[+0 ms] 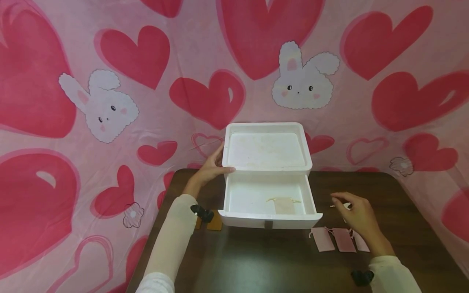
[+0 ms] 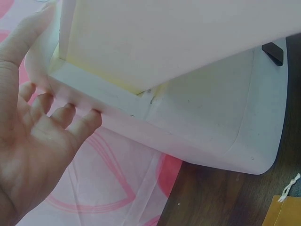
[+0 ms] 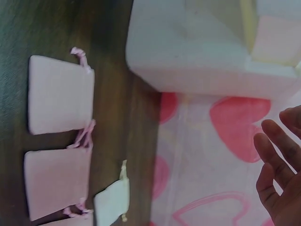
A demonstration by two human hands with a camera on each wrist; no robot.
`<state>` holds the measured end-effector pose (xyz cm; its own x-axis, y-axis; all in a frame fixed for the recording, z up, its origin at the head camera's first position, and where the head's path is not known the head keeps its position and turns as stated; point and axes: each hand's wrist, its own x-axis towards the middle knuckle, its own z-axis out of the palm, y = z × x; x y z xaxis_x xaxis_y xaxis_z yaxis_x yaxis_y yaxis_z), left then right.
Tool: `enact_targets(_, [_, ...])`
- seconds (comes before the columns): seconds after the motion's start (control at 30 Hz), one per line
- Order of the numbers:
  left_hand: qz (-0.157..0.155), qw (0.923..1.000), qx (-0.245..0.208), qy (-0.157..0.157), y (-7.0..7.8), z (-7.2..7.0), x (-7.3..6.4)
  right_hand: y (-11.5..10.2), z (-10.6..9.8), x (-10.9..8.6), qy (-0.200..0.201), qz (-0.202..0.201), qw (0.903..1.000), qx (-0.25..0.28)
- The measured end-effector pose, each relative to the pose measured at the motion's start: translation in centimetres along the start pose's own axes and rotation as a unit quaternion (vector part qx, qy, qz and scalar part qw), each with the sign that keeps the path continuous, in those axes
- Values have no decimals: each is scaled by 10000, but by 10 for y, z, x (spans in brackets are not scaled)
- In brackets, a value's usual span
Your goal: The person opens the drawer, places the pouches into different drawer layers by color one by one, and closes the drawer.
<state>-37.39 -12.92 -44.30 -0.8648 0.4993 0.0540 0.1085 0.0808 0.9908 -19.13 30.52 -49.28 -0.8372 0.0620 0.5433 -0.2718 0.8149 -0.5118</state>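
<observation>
White drawer box [image 1: 267,147] is standing on the dark table [image 1: 249,264], its drawer [image 1: 249,191] pulled out with a beige pouch [image 1: 284,206] lying inside, while the left hand [image 1: 209,167] is gripping the box's left side, thumb over the rim. To the box's right, the right hand [image 1: 360,215] is hovering with nothing in its loosely bent fingers, near a cream pouch [image 3: 112,202] and three pink pouches [image 1: 344,240]; orange pouches [image 1: 215,221] are lying to its left. Keeping that left grip firm and the right fingers clear of the cords is, I'm thinking, soundest.
</observation>
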Motion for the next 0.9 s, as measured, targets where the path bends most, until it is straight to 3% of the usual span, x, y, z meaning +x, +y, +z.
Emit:
enact_targets(0.67, [-10, 10000, 81, 48, -5, -1, 3, 59, 3, -14, -631, 1121, 9894, -668])
enact_targets(0.9, [146, 9998, -93, -44, -4, -1, 3, 80, 6, -21, -1077, 1513, 9793, -808])
